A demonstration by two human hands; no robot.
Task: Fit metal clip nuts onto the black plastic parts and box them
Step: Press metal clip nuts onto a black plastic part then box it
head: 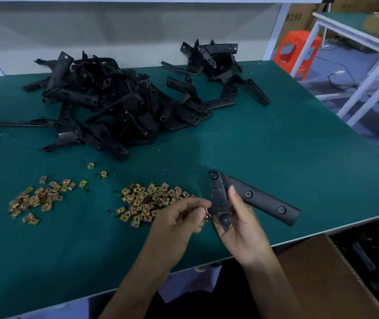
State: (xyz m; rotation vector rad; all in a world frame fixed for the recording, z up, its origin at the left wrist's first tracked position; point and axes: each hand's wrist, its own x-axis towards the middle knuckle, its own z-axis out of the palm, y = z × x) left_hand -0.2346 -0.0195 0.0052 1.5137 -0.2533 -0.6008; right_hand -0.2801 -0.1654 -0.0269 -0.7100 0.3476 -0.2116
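My right hand (241,229) grips a black plastic part (259,199), V-shaped with two arms, just above the table's front edge. My left hand (179,217) pinches a small metal clip nut (207,217) close beside the part's lower arm. A heap of brass-coloured clip nuts (149,199) lies just left of my hands, and a smaller heap of clip nuts (34,200) lies further left. A big pile of black plastic parts (105,104) fills the table's middle back, with a smaller pile of parts (216,70) at the back right.
The green table mat (287,146) runs to a front edge near my wrists. A cardboard box (326,272) stands below the table at the lower right. An orange stool (296,51) and white racks (368,65) stand at the right.
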